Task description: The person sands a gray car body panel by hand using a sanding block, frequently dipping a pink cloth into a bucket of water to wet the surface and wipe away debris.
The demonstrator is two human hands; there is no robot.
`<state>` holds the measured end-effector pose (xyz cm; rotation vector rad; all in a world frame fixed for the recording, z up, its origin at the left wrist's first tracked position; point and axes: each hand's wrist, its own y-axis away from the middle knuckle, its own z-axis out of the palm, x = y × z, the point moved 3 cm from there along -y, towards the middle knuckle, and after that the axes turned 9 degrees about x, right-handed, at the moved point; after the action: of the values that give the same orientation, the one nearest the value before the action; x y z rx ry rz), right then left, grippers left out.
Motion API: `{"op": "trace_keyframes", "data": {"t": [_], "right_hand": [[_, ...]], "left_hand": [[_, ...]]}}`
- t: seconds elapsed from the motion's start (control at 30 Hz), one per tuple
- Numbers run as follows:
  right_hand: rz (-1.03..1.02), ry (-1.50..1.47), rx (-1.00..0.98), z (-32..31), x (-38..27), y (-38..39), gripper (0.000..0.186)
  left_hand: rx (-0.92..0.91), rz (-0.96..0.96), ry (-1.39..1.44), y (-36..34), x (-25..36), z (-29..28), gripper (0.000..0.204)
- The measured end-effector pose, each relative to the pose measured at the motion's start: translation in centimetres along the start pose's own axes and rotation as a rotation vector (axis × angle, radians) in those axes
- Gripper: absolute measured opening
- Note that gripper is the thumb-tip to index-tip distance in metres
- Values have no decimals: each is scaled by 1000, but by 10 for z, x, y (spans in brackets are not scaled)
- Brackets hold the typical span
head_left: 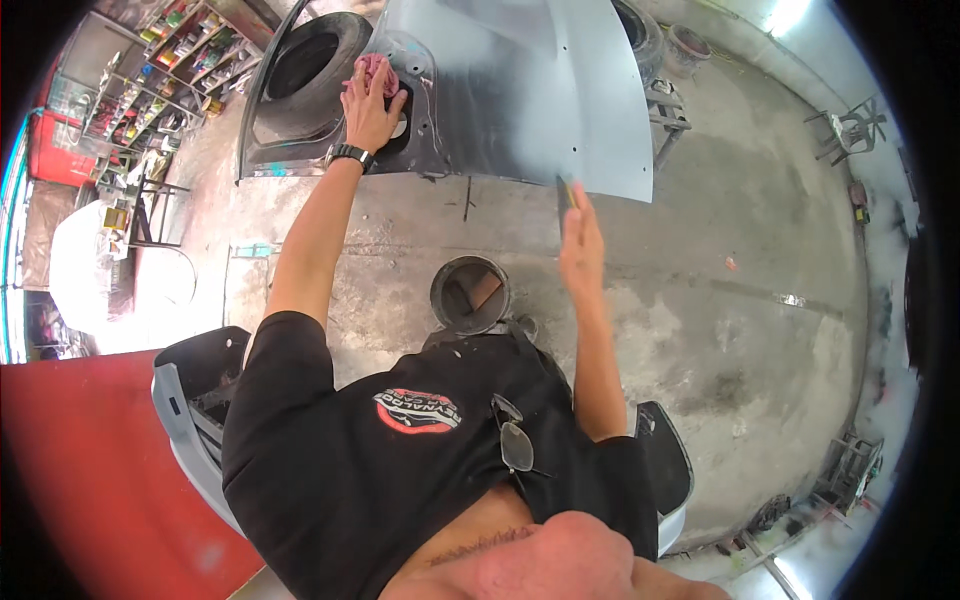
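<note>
A car body panel (500, 90), patchy grey and pale blue-grey with a dark, cut-out part at its left, lies in front of me. My left hand (372, 118), with a dark watch at the wrist, presses a crumpled pink cloth (376, 76) onto that dark part, fingers bent over it. Beside the panel's near edge, right of its middle, is my right hand (582, 245). It grips a thin, flat dark piece (563, 205) with a yellowish edge, held upright along the fingers. Motion slightly blurs this hand, and the piece's exact kind is unclear.
Under the panel's left side is a tyre (310, 65). A round dark bucket (470, 262) with a brown piece inside stands on the concrete floor close before me. Shelves (190, 55) line the far left, a red panel (100, 450) is near left, and a stool (850, 130) stands far right.
</note>
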<state>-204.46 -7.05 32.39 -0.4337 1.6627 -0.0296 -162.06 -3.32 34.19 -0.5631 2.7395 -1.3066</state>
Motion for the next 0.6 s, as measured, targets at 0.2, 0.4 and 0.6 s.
{"op": "trace_keyframes", "data": {"t": [0.2, 0.4, 0.6], "right_hand": [[-593, 476, -121, 113, -9, -47, 51], [-607, 692, -262, 158, -27, -69, 52], [-563, 844, -235, 174, -27, -116, 45]], "left_hand": [[95, 9, 106, -45, 13, 13, 75], [-4, -182, 227, -45, -34, 25, 84], [-30, -202, 305, -49, -7, 8, 74]]}}
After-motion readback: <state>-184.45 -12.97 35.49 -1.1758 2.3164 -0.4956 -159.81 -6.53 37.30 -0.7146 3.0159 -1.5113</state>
